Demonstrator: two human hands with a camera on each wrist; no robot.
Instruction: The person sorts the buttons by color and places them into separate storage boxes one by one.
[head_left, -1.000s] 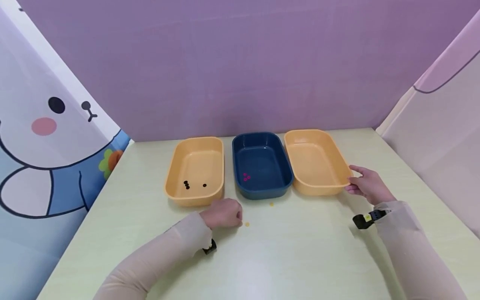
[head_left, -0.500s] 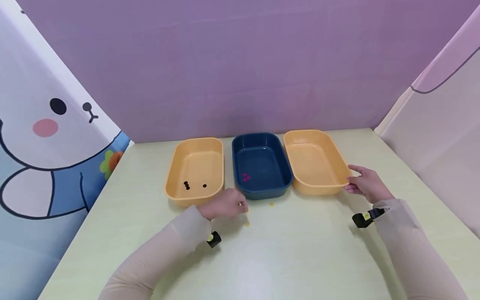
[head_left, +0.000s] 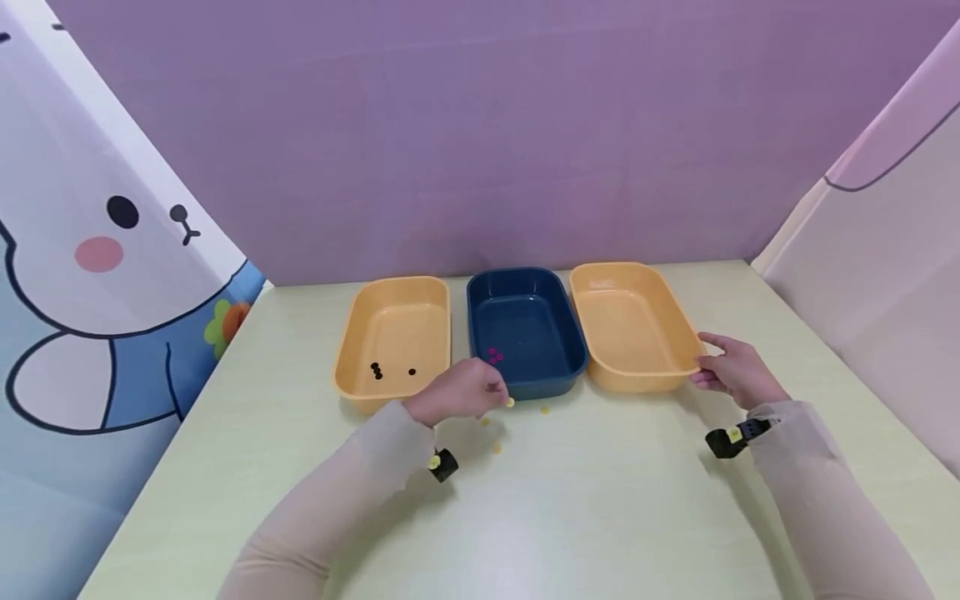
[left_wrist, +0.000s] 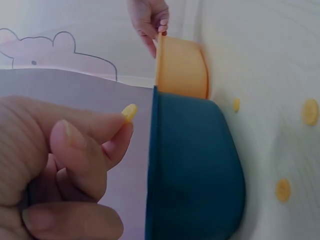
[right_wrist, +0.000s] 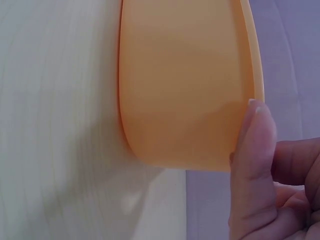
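My left hand (head_left: 465,389) is raised in front of the blue tray (head_left: 525,388), pinching a small yellow button (left_wrist: 130,113) between thumb and fingertip. Below it, three more yellow buttons (head_left: 497,448) lie on the table. At the right, my right hand (head_left: 737,371) grips the near right corner of an orange tray (head_left: 637,382). In the right wrist view its thumb (right_wrist: 255,150) presses the outer wall just under the rim. Small pink rings (head_left: 499,357) lie in the blue tray, near its front left. No pieces show inside the right orange tray.
Another orange tray (head_left: 393,287) stands at the left with several black buttons (head_left: 377,372) in it. The three trays line up side by side near the purple backdrop (head_left: 510,150). Printed cloth (head_left: 120,333) hangs at the left, and the pale table (head_left: 600,517) extends in front.
My left hand has risen from the table and moved right toward the blue tray, with a yellow button now visible at its fingertips. The right hand stays on the orange tray's corner.
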